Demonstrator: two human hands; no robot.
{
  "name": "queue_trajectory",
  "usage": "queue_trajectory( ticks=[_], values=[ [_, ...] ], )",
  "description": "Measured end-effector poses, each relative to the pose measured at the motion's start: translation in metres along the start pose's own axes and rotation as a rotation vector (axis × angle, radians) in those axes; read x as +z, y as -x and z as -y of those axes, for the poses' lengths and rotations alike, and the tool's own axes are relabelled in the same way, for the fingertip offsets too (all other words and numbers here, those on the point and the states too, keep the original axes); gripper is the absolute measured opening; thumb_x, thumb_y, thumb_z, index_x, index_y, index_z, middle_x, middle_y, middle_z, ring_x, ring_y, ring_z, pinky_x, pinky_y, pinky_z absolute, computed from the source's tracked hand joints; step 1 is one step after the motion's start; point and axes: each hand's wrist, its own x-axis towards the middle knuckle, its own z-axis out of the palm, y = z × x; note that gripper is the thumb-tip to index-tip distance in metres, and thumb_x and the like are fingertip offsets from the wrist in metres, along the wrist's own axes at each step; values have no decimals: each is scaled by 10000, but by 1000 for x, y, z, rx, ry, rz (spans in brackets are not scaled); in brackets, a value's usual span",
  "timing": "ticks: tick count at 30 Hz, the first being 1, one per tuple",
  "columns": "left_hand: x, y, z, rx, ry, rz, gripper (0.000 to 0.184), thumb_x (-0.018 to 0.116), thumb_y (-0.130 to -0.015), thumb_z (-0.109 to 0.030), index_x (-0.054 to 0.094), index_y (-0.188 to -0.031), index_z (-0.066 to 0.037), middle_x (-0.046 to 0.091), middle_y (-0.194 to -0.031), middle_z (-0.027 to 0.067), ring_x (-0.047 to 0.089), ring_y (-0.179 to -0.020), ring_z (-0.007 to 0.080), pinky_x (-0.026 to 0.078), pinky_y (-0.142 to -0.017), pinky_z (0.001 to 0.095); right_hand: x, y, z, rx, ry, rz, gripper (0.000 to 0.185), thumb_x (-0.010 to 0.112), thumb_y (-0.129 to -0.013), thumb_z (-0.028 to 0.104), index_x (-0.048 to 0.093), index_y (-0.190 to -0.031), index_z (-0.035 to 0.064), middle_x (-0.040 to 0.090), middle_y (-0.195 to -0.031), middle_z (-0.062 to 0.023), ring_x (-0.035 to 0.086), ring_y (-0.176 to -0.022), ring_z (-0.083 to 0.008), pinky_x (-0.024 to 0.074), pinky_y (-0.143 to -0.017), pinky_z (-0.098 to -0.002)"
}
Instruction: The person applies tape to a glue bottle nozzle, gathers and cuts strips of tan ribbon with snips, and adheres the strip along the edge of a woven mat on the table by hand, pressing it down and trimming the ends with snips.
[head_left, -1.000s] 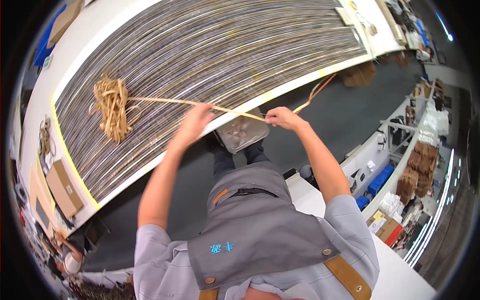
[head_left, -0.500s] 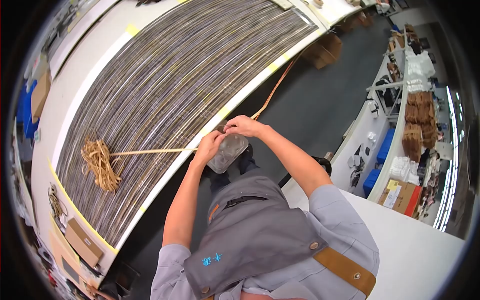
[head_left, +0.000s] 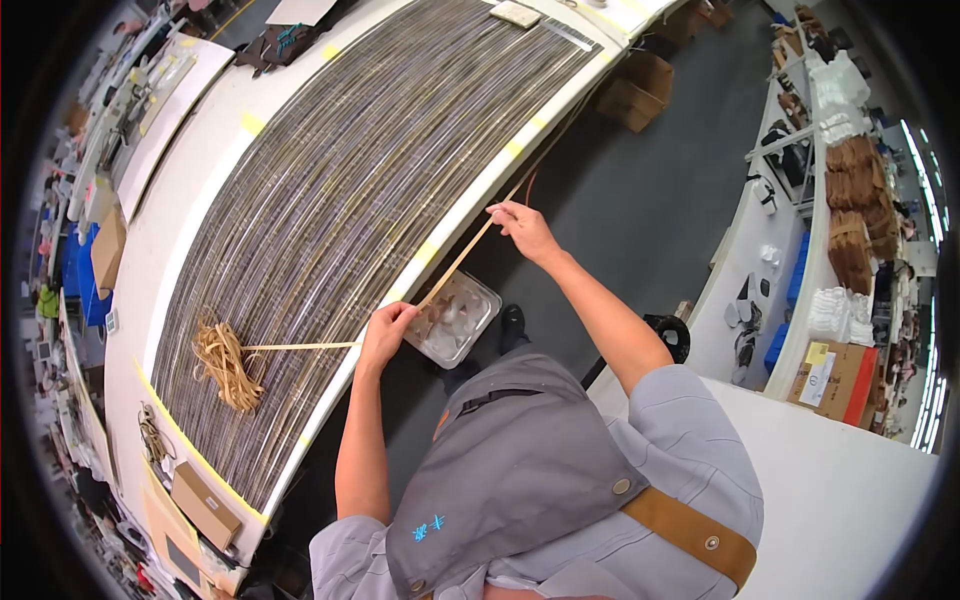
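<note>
Left to right, we log one flat cardboard box point(head_left: 204, 505) lying on the table point(head_left: 180, 240). Next, one loose heap of tan strip point(head_left: 228, 368) sits on the striped surface point(head_left: 380, 180), near its lower end. From it we trace one tan strip point(head_left: 300, 347), running over the stripes to the left hand point(head_left: 384, 335), which is closed on it at the table's edge. Below, beside that hand, one clear plastic tub point(head_left: 482, 332) with pale bits inside. The right hand point(head_left: 527, 233) pinches the strip at the fingertips; the span between the hands looks straight, and more runs past towards one open carton point(head_left: 640, 90).

Risks, as we judge them: the heap's loops cross, so a pull could draw them into a knot or drag the heap along. The right grip is just fingertips; a snag could tug the strip free. A slack span could sag into the tub, or turn over and take a twist. The length past the right hand lies close to the table's edge and might catch.

Our tally: one heap, one strip held, two hands, one tub, one flat box, one open carton.
</note>
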Motion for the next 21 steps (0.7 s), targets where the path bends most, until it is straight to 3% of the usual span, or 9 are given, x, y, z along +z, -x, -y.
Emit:
queue_trajectory(
  ticks=[8, 12, 14, 16, 17, 18, 19, 20, 21],
  values=[
    [6, 23, -16, -10, -131, 1, 210, 635, -880, -215, 663, -869, -7, 525, -666, -46, 429, -620, 55, 357, -569, 255, -95, -28, -33, -60, -15, -116, 352, 510, -974, 313, 657, -1029, -3, 643, -785, -59, 607, -716, -118, 504, -678, -250],
    [11, 40, -31, -47, -156, -34, 225, 630, -879, -233, 662, -861, -11, 517, -663, -47, 423, -620, 53, 356, -569, 258, -144, -58, -9, 57, -76, -123, 348, 505, -971, 326, 660, -999, 16, 632, -730, -48, 588, -630, -89, 490, -626, -238],
    [11, 47, -35, -88, -153, -47, 237, 624, -877, -244, 669, -866, -11, 558, -683, -26, 464, -640, 67, 395, -600, 263, -168, -79, 15, 145, 71, -122, 360, 504, -961, 336, 654, -994, 10, 619, -730, -92, 611, -676, -146, 496, -657, -287],
    [13, 48, -29, -47, -137, -58, 242, 622, -876, -245, 670, -869, -8, 583, -703, -10, 492, -662, 80, 417, -622, 269, -193, -123, -2, -158, 242, -223, 286, 532, -950, 353, 630, -854, 102, 440, -596, 57, 380, -470, -49, 314, -415, -223],
    [9, 52, -22, -7, -130, -78, 247, 620, -875, -246, 672, -872, -4, 609, -723, 6, 520, -683, 92, 439, -645, 276, -208, -143, -5, -197, 237, -199, 276, 543, -940, 324, 553, -724, 151, 404, -586, 82, 340, -459, -45, 260, -402, -237],
    [9, 45, -1, 87, -144, -64, 257, 626, -892, -266, 688, -894, -16, 615, -746, 8, 522, -704, 93, 439, -642, 270, -236, -169, -22, -291, 399, -151, 283, 542, -940, 316, 510, -695, 178, 388, -581, 93, 330, -464, -43, 248, -404, -237],
    [11, 48, -9, 69, -183, -32, 257, 622, -898, -264, 688, -922, -16, 646, -782, 35, 564, -755, 112, 468, -690, 290, -254, -182, -20, -229, 440, -146, 283, 541, -940, 297, 481, -690, 179, 359, -579, 98, 293, -461, -33, 228, -405, -226],
    [11, 52, -1, 138, -163, -54, 262, 622, -896, -266, 686, -940, -15, 662, -807, 60, 587, -783, 128, 481, -721, 303, -259, -186, -9, -182, 504, -170, 258, 491, -957, 287, 575, -774, 125, 513, -634, 45, 469, -516, -103, 348, -427, -294],
    [12, 55, -2, 139, -123, -47, 277, 616, -897, -282, 684, -949, -18, 669, -830, 87, 601, -790, 159, 486, -727, 316, -250, -177, 27, -45, 777, -108, 346, 429, -975, 295, 643, -982, 23, 661, -889, -94, 635, -785, -240, 502, -603, -411]
  ],
)
